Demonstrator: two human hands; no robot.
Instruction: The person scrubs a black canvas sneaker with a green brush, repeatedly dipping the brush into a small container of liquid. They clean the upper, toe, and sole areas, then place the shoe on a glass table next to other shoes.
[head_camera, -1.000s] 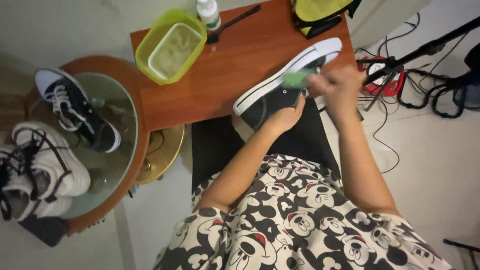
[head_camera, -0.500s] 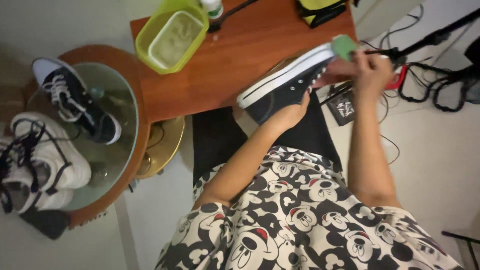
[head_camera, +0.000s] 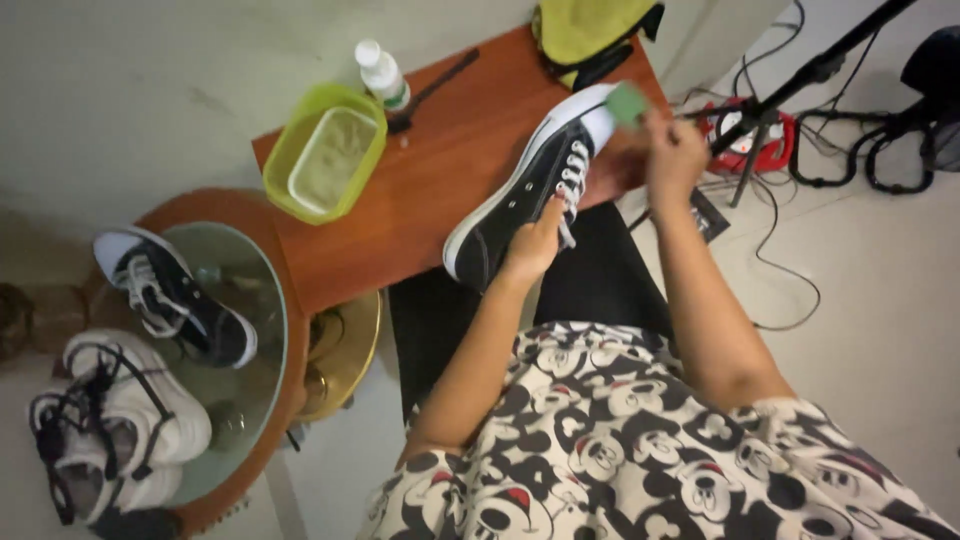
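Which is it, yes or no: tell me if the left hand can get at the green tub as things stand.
Probably yes. The left hand grips the black sneaker on the wooden table, and bare tabletop lies between it and the green tub. It would have to let go of the shoe first.

Both forearms stretched forward, left hand (head_camera: 533, 243) curled in a grip, right hand (head_camera: 672, 155) raised, fingers pinched
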